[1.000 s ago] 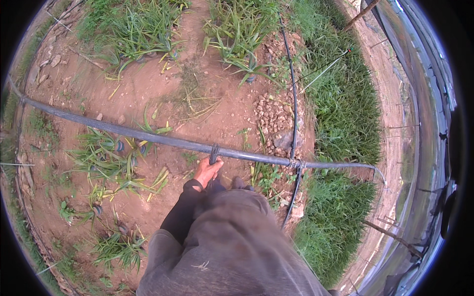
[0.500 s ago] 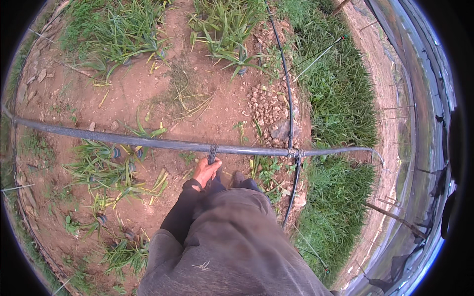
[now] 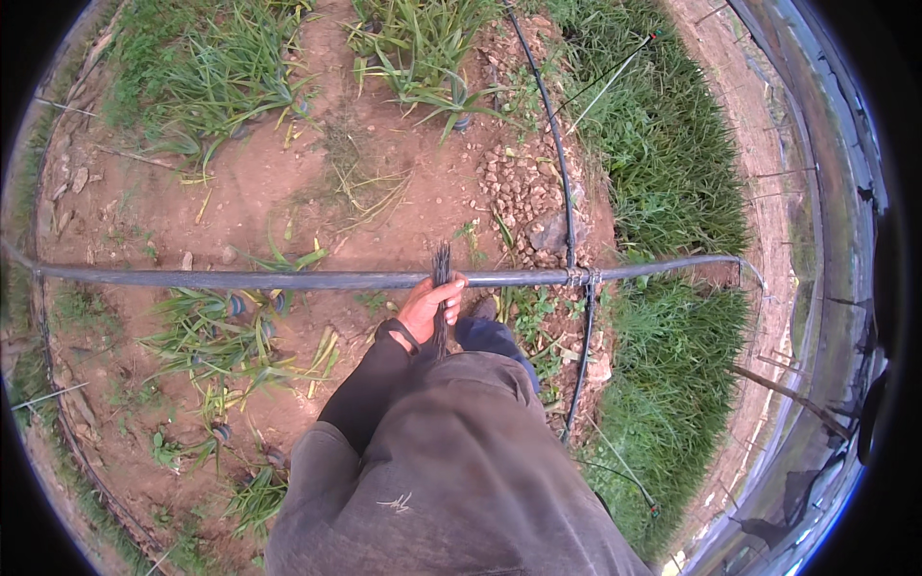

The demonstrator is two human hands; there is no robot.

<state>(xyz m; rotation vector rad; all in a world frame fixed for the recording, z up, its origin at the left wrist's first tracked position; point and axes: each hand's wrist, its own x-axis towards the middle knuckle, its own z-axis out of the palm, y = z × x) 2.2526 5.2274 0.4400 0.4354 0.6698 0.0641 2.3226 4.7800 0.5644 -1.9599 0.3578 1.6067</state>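
My left hand [image 3: 424, 309] is closed round a bundle of thin dark wires [image 3: 442, 265], held in front of my body. The strands stick up above my fingers and hang below them. Behind the hand, a long black pipe [image 3: 259, 280] runs across the whole view from left to right. Whether the hand touches the pipe I cannot tell. To the right, wire ties [image 3: 582, 276] wrap the pipe where a thinner black hose [image 3: 547, 106] meets it. My right hand does not show.
Potted spiky-leaved plants [image 3: 245, 91] stand on reddish soil to the left, beyond and nearer than the pipe. A heap of stones [image 3: 523, 206] lies beside the hose. Dense green grass [image 3: 672, 374] fills the right, with thin stakes [image 3: 615, 79] in it. My shoe [image 3: 483, 307] is below the pipe.
My left hand has moved right and slightly up with the wires, which now stand more upright. The view has shifted and tilted a little; my foot shows more clearly.
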